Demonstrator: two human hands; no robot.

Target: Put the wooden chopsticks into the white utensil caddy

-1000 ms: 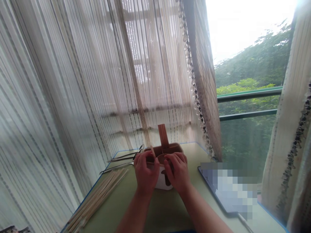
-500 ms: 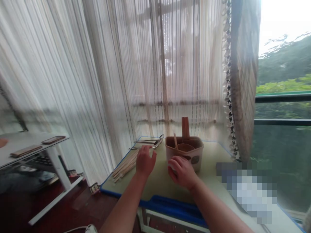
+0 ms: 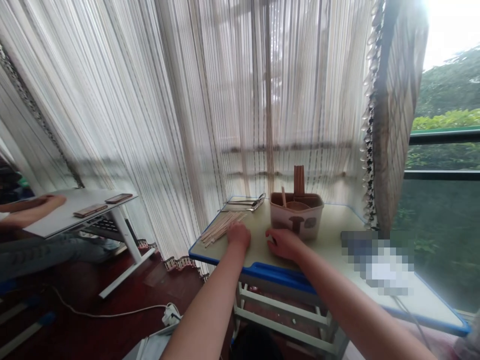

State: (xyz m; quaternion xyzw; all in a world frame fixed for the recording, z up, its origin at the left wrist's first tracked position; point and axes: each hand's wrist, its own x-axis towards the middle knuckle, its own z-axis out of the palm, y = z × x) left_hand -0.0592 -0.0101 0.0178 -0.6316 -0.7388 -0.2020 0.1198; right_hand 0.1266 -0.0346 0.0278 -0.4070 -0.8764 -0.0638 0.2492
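Note:
Pale wooden chopsticks (image 3: 219, 229) lie in a loose bunch on the left part of the small table (image 3: 258, 252). My left hand (image 3: 239, 236) rests at their right side, its fingers curled down onto them; the fingertips are hidden. Nearer the middle, my right hand (image 3: 285, 243) is just in front of a brown-rimmed container (image 3: 279, 220). Its fingers bend loosely, with a gap to the thumb and nothing visible between. Inside the container stand reddish-brown sticks (image 3: 299, 181), a lighter stick (image 3: 284, 197) and a round brown item (image 3: 297, 206).
Metal spoons and other cutlery (image 3: 258, 202) lie behind the chopsticks. On the table's right is a blurred-out object (image 3: 378, 265) with a cable. A striped curtain (image 3: 210, 100) hangs behind. At left, another person's arms (image 3: 41, 206) rest on a white table (image 3: 75, 200).
My view has swung left and down, so the table appears further right. My left hand has come down onto the chopsticks, fingers curling. My right hand stays in front of the container.

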